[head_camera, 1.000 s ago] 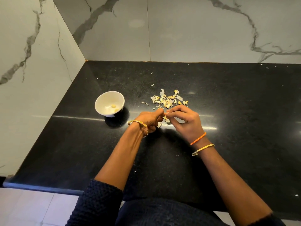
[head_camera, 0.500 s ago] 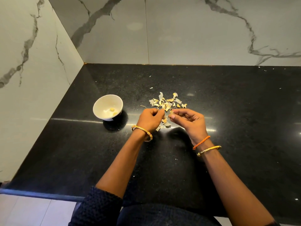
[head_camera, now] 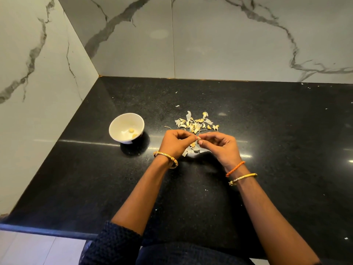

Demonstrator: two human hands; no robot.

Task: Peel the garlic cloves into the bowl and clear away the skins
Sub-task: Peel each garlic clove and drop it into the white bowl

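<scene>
In the head view, your left hand (head_camera: 176, 143) and right hand (head_camera: 222, 145) meet over the black granite countertop (head_camera: 277, 131), fingertips pinched together on one small garlic clove (head_camera: 198, 138) held between them. Your left fingers are curled tight around its near end; your right thumb and forefinger close narrowly on the other end, with the remaining right fingers loosely bent. How much skin is on that clove is too small to tell.

Just beyond your hands lies the pile of garlic skins (head_camera: 196, 123), pale and yellowish, scattered loosely on the counter. A few more skin pieces (head_camera: 191, 149) lie directly beneath your hands, touching the counter.

Well to the left of your left hand stands the white bowl (head_camera: 114, 129), upright, with two peeled garlic cloves (head_camera: 132, 132) resting on its bottom.

Your left wrist carries a gold bangle (head_camera: 168, 157); your right wrist carries an orange braided thread (head_camera: 234, 168) and, just behind it, a second gold bangle (head_camera: 243, 178). A dark knitted sleeve (head_camera: 112, 243) covers your left upper forearm.

Behind everything, the white marble-veined wall tiles (head_camera: 229, 44) rise from the counter's back edge. No brand, label or writing can be read anywhere.
</scene>
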